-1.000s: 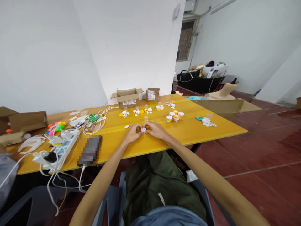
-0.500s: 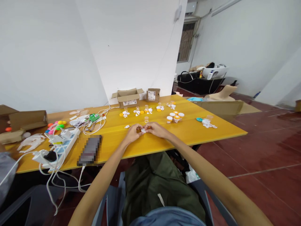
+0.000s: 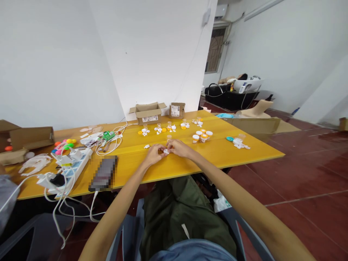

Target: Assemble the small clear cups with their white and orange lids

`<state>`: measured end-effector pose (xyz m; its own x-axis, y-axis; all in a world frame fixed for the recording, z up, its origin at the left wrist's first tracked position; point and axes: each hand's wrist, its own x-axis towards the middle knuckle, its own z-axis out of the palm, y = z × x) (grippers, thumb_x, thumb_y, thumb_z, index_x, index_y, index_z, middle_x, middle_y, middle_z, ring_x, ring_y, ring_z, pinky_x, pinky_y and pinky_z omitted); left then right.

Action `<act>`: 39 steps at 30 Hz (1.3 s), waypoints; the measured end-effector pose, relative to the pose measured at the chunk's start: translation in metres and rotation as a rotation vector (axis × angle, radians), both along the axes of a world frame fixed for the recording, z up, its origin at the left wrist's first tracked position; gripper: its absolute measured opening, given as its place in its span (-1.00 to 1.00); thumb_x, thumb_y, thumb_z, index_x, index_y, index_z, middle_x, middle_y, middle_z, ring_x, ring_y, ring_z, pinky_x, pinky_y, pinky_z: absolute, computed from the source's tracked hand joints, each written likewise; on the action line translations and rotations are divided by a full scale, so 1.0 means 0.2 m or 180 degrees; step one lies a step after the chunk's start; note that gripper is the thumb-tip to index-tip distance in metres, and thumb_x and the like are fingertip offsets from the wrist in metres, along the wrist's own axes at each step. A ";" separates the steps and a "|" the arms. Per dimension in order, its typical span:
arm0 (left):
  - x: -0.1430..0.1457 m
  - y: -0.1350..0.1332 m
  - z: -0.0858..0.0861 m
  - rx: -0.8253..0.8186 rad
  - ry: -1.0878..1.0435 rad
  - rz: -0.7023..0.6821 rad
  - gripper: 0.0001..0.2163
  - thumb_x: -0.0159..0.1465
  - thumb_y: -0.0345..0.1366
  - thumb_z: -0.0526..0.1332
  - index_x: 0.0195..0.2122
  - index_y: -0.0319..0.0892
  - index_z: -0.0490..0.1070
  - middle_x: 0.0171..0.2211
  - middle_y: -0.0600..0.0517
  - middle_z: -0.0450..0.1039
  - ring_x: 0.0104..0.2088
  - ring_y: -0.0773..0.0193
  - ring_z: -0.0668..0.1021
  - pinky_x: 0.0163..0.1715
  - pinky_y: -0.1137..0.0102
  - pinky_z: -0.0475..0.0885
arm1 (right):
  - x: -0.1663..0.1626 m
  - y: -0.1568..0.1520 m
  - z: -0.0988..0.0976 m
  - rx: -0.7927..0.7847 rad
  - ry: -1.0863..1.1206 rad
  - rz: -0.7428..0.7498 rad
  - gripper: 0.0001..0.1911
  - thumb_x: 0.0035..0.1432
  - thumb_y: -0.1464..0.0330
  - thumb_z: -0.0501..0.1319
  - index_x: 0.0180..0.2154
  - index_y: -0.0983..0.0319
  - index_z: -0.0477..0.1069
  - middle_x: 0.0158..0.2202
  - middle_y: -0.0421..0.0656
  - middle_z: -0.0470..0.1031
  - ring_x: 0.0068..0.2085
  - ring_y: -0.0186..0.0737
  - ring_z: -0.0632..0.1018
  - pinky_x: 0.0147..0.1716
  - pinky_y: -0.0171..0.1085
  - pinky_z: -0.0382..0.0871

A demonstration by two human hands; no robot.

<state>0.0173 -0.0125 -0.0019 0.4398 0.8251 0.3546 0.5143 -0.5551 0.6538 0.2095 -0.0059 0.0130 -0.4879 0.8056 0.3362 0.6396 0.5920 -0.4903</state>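
Close to the table's front edge, my left hand (image 3: pixel 155 154) and my right hand (image 3: pixel 178 148) meet over a small white round plastic part (image 3: pixel 166 151). Both hands are closed on it, fingertips pinching from either side and hiding much of it. Just behind my right hand stands a small clear cup (image 3: pixel 169 137), its lower part covered by the fingers. A small white piece (image 3: pixel 146 146) lies on the table beyond my left hand. To the right is a cluster of small lidded jars (image 3: pixel 202 135) with white and orange lids.
Groups of white and yellow parts with clear cups (image 3: pixel 144 131) line the back of the yellow table (image 3: pixel 217 154). Further right lie white parts (image 3: pixel 240 143) with a teal ring (image 3: pixel 230 139). Cardboard boxes (image 3: pixel 149 113), a power strip (image 3: pixel 77 168), cables and a phone (image 3: pixel 103 173) are also there.
My right hand has shifted slightly up and left, now covering more of the clear cup. Both hands keep their pinch on the white part, which appears slightly turned.
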 end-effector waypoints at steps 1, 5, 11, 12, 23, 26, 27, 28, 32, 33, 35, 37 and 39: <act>0.00 0.00 0.00 0.0001 -0.0020 0.0008 -0.88 0.13 -0.27 0.36 -0.30 -0.12 0.58 -0.33 0.03 0.60 -0.27 0.18 0.56 -0.06 0.25 0.46 | 0.00 0.00 0.00 0.0011 -0.0034 -0.0011 -0.82 0.01 0.57 0.25 -0.45 0.20 0.54 -0.29 -0.14 0.61 -0.21 -0.15 0.58 -0.20 -0.26 0.40; 0.00 0.00 -0.01 0.0043 -0.0032 0.0016 -0.89 0.13 -0.26 0.37 -0.31 -0.12 0.58 -0.34 0.04 0.59 -0.27 0.18 0.56 -0.05 0.24 0.46 | 0.00 0.01 -0.01 0.0050 -0.0080 -0.0016 -0.81 0.01 0.58 0.24 -0.44 0.19 0.53 -0.28 -0.13 0.61 -0.19 -0.14 0.58 -0.19 -0.26 0.40; 0.00 0.01 -0.01 0.0103 0.0111 0.0035 -0.85 0.16 -0.22 0.35 -0.27 -0.12 0.58 -0.30 0.03 0.60 -0.23 0.15 0.55 -0.02 0.22 0.45 | 0.00 0.02 -0.04 0.0056 -0.0026 -0.0059 -0.81 0.02 0.58 0.22 -0.43 0.19 0.52 -0.32 -0.15 0.60 -0.23 -0.16 0.57 -0.21 -0.27 0.38; 0.00 0.01 -0.01 0.0109 0.0114 0.0031 -0.85 0.16 -0.22 0.34 -0.26 -0.12 0.58 -0.30 0.03 0.60 -0.23 0.15 0.55 -0.02 0.22 0.45 | 0.00 0.02 -0.04 0.0070 -0.0006 -0.0059 -0.81 0.03 0.58 0.22 -0.43 0.19 0.53 -0.33 -0.16 0.60 -0.24 -0.17 0.57 -0.22 -0.28 0.38; 0.00 0.01 0.00 0.0121 0.0141 0.0008 -0.89 0.16 -0.26 0.35 -0.30 -0.13 0.56 -0.31 0.01 0.59 -0.21 0.14 0.56 -0.04 0.23 0.44 | -0.01 0.02 0.00 0.0002 -0.0287 -0.0052 -0.88 0.02 0.51 0.27 -0.43 0.19 0.54 -0.31 -0.14 0.60 -0.23 -0.16 0.57 -0.27 -0.30 0.37; 0.00 0.01 0.00 0.0119 0.0118 -0.0011 -0.89 0.16 -0.27 0.36 -0.30 -0.13 0.57 -0.31 0.02 0.59 -0.21 0.14 0.56 -0.04 0.24 0.44 | -0.02 0.02 0.01 0.0007 -0.0281 -0.0006 -0.86 0.01 0.54 0.26 -0.44 0.20 0.52 -0.34 -0.15 0.58 -0.24 -0.17 0.56 -0.24 -0.30 0.37; 0.00 0.01 0.00 0.0113 0.0114 -0.0009 -0.90 0.16 -0.27 0.36 -0.31 -0.14 0.57 -0.31 0.01 0.59 -0.21 0.14 0.56 -0.04 0.24 0.44 | -0.02 0.02 0.01 0.0014 -0.0259 -0.0001 -0.85 0.00 0.56 0.26 -0.45 0.20 0.52 -0.34 -0.15 0.58 -0.24 -0.17 0.55 -0.23 -0.30 0.37; 0.00 0.00 0.00 0.0107 0.0114 -0.0005 -0.90 0.16 -0.27 0.35 -0.31 -0.14 0.57 -0.31 0.01 0.59 -0.21 0.14 0.56 -0.04 0.24 0.44 | -0.02 0.01 0.01 0.0021 -0.0236 0.0003 -0.84 0.00 0.57 0.25 -0.45 0.20 0.51 -0.34 -0.15 0.58 -0.24 -0.17 0.55 -0.22 -0.29 0.37; 0.00 0.00 0.01 0.0081 0.0126 0.0000 -0.89 0.16 -0.26 0.35 -0.31 -0.14 0.57 -0.30 0.01 0.59 -0.21 0.13 0.56 -0.04 0.23 0.43 | -0.01 0.01 0.00 0.0008 -0.0153 -0.0008 -0.82 0.01 0.59 0.23 -0.44 0.22 0.51 -0.34 -0.15 0.56 -0.24 -0.19 0.54 -0.20 -0.30 0.37; 0.00 0.00 0.01 0.0077 0.0131 -0.0002 -0.89 0.16 -0.26 0.35 -0.31 -0.14 0.57 -0.30 0.01 0.59 -0.21 0.13 0.56 -0.03 0.23 0.43 | -0.01 0.01 0.00 0.0009 -0.0122 -0.0005 -0.83 0.01 0.58 0.23 -0.44 0.22 0.51 -0.34 -0.15 0.56 -0.24 -0.19 0.54 -0.20 -0.30 0.37; 0.00 0.00 0.01 0.0069 0.0147 0.0000 -0.89 0.16 -0.26 0.35 -0.30 -0.14 0.57 -0.30 0.01 0.59 -0.21 0.14 0.56 -0.03 0.24 0.43 | 0.00 0.02 -0.01 0.0019 -0.0052 0.0015 -0.84 0.02 0.58 0.23 -0.42 0.23 0.51 -0.34 -0.15 0.55 -0.23 -0.20 0.53 -0.20 -0.30 0.37; 0.00 0.00 0.02 0.0067 0.0167 0.0002 -0.89 0.16 -0.27 0.34 -0.30 -0.14 0.57 -0.30 0.01 0.59 -0.21 0.14 0.56 -0.03 0.24 0.43 | 0.00 0.03 -0.03 0.0026 0.0004 0.0050 -0.83 0.02 0.59 0.23 -0.42 0.23 0.52 -0.34 -0.15 0.55 -0.24 -0.20 0.53 -0.19 -0.30 0.37; 0.00 -0.01 0.02 0.0067 0.0174 0.0011 -0.90 0.16 -0.28 0.34 -0.30 -0.15 0.58 -0.30 0.01 0.59 -0.21 0.14 0.56 -0.03 0.23 0.43 | 0.00 0.03 -0.03 0.0025 0.0038 0.0097 -0.82 0.02 0.60 0.23 -0.42 0.23 0.52 -0.33 -0.15 0.56 -0.24 -0.21 0.53 -0.19 -0.30 0.37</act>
